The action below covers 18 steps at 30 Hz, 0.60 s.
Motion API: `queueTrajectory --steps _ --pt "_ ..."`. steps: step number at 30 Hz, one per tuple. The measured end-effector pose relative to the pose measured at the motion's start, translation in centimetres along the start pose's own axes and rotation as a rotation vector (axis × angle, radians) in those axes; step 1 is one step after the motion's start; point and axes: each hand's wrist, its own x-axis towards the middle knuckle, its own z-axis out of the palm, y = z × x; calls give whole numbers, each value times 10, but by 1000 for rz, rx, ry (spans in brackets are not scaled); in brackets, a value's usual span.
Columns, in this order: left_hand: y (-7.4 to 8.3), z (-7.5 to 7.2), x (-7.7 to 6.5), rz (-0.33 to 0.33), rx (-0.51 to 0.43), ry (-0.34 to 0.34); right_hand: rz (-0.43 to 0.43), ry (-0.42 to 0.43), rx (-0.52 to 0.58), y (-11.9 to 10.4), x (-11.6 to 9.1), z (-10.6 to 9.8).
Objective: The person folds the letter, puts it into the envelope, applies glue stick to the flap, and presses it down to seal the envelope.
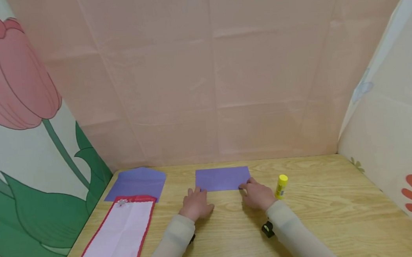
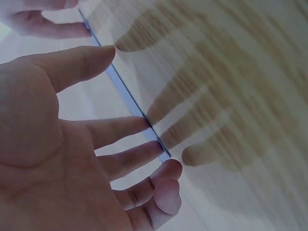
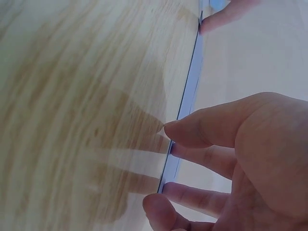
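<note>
A flat purple paper rectangle (image 1: pixel 223 179), the size and shape of an envelope, lies near the back of the wooden table. My left hand (image 1: pixel 195 204) touches its near edge at the left corner. In the left wrist view, two straight fingertips rest on the purple edge (image 2: pixel 126 92), with the thumb spread beside it. At the right corner, my right hand (image 1: pixel 257 195) rests its fingertips on the same edge. The right wrist view shows the thumb close to that edge (image 3: pixel 189 86) and slightly bent fingers on it. A yellow glue stick (image 1: pixel 282 186) stands just right of my right hand.
At the left lies a purple envelope (image 1: pixel 135 184) with its flap unfolded away from me. A red-bordered sheet of letter paper (image 1: pixel 122 232) overlaps its near edge. A pink sheet wall (image 1: pixel 214 84) rises behind the table (image 1: pixel 342 206), with printed flower panels on either side.
</note>
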Motion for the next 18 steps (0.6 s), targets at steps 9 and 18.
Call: queueTrajectory --steps 9,18 --pt "-2 1 -3 2 -85 -2 -8 23 20 1 -3 5" --pt "-11 -22 -43 -18 -108 65 -29 58 75 -1 -14 4"
